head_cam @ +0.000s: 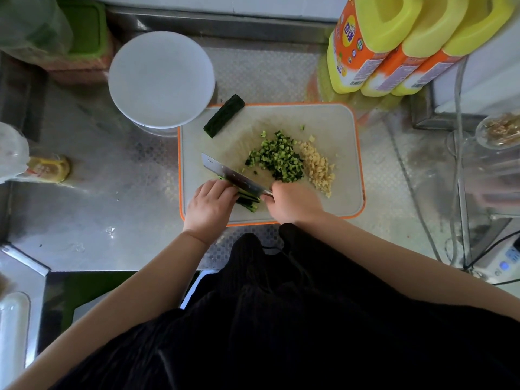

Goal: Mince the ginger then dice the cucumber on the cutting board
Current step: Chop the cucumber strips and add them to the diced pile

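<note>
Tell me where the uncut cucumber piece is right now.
In the head view, the uncut cucumber piece lies at the far left corner of the cutting board, beside the white plate.

The cutting board (323, 204), grey with an orange rim, lies on the steel worktop (112, 206). At the board's near edge, the left hand (208, 205) presses down on a bundle of cucumber strips (249, 201). The right hand (292, 202) grips the handle of a cleaver (233, 174), whose blade rests across the strips and points toward the board's left edge. Diced cucumber (277, 159) is heaped at the board's centre, touching a pile of minced ginger (318, 168) on its right. An uncut cucumber piece (223, 115) lies over the board's far left corner, beside a white plate (160, 78).
</note>
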Tool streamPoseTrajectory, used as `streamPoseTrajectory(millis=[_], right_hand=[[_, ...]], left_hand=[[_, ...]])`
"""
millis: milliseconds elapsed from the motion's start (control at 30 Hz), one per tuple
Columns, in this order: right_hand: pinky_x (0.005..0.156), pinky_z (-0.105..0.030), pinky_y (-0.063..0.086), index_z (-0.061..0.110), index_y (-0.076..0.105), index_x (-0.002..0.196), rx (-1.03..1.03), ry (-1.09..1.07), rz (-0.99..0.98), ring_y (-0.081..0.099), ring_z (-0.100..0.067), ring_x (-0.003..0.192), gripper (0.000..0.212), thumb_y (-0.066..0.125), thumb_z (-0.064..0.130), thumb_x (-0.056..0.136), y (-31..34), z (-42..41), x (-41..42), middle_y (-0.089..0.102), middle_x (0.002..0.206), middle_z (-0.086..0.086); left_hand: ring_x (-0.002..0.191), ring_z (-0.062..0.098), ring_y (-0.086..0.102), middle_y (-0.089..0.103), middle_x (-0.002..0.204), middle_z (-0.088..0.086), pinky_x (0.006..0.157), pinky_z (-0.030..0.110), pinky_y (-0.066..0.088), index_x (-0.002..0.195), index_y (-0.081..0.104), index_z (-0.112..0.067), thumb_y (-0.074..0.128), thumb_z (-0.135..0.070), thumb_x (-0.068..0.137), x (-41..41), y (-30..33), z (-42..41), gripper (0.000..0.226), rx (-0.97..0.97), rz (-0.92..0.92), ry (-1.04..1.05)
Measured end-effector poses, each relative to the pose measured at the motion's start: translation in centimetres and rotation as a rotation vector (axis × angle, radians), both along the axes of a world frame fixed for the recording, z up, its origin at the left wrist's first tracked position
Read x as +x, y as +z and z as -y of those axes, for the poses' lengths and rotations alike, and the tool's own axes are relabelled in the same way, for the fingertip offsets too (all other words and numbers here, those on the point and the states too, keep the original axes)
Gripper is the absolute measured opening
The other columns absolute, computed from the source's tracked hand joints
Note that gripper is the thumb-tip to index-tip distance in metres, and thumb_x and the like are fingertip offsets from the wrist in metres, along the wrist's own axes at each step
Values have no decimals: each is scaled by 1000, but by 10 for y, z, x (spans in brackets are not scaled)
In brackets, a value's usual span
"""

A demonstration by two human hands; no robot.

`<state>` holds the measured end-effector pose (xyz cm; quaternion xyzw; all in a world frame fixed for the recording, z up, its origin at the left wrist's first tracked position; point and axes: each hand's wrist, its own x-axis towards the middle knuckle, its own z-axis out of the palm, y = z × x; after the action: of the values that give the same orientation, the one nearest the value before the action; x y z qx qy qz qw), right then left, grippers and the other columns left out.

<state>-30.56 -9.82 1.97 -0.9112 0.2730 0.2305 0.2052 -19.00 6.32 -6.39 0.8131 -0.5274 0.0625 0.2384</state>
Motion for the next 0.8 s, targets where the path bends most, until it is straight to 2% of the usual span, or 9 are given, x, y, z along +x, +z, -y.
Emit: streamPoseTrajectory(millis=[167,333,500,667,800], right_hand=[[43,-28,30,13,40,76,4,0,-11,45,-15,51,37,42,42,100,0,0,-1,45,60,-1],[47,-29,36,11,44,79,26,14,-25,47,-17,52,38,41,43,100,-2,3,-1,46,60,-1],[48,-29,39,12,44,78,33,32,-26,46,-15,52,38,42,43,100,-4,6,-1,47,61,-1],[45,-26,34,15,39,71,11,95,-67,45,-15,49,39,40,41,101,-4,9,3,47,61,0],[43,-25,31,17,36,66,34,106,-120,43,-14,48,42,39,38,102,1,9,8,45,60,0]], left_hand=[[88,24,51,66,93,6,76,36,46,87,70,-9,75,-7,82,3,0,2,7,18,-9,-10],[83,25,55,66,92,6,68,36,51,86,70,-9,78,-5,78,1,1,1,12,39,-43,-4],[85,24,54,66,92,6,69,37,51,87,71,-10,78,-7,79,2,2,1,11,55,-41,-1],[84,28,57,65,92,6,69,39,52,87,70,-11,78,-7,80,1,2,1,11,71,-33,6],[87,25,52,66,91,6,69,38,51,87,71,-11,78,-6,78,1,2,1,13,61,-28,13]])
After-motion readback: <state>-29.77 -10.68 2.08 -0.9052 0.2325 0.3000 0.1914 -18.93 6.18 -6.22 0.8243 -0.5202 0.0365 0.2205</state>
